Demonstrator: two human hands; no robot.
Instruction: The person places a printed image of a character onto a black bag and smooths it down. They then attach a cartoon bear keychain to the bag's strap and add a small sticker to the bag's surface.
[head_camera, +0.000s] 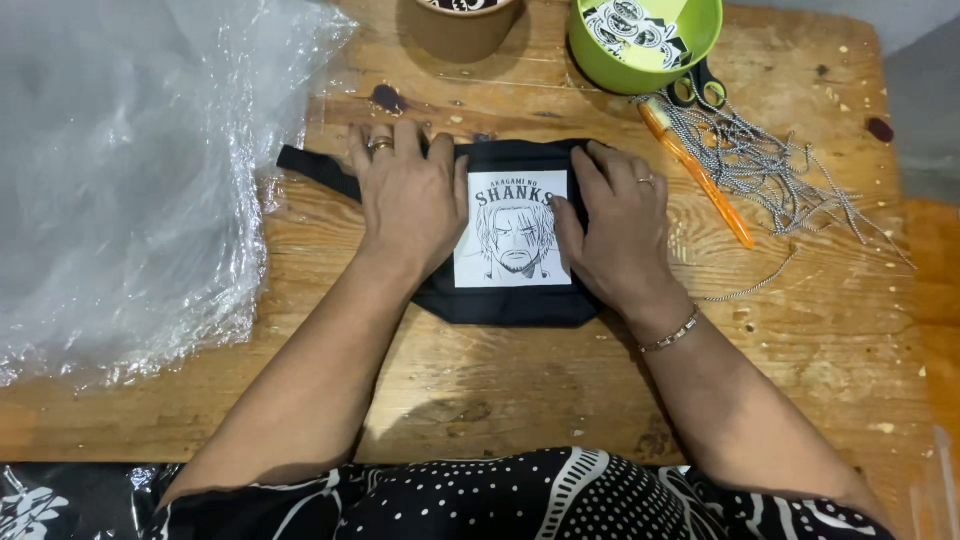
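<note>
Left fingers (385, 150): spread flat and pressed down on the left half of the black pouch (500, 305), gripping nothing; gold ring on one finger.
Right fingers (610, 170): likewise flat and splayed, thumb laid along the right edge of the white square print (512, 228); thin ring visible.
Left hand (410, 200): palm down, covering the pouch's left part, touching the print's left edge.
Right hand (620, 230): palm down on the pouch's right part, bracelet at the wrist.
Print: black-and-white drawn portrait with lettering above, lying square in the middle of the pouch, between the two hands.
Pouch: flat on the wooden table (480, 390), near its middle, black strap (315, 168) trailing out to the left.
Step in hand: by the look of it, pressing and smoothing the print onto the fabric, both palms bearing down at its sides.
Next move calls for: probably even pressure swept outward over the print's edges and corners, with the pouch kept from sliding; only a judgement.
Left of the hands: crumpled clear plastic sheet (120, 180) over the table's left end.
Far edge: brown cup (460, 30) and green bowl (645, 45) holding printed cut-outs.
Right of the bowl: scissors (698, 88), orange pen (700, 175), heap of metal ball chains (770, 160), well apart from the pouch.
</note>
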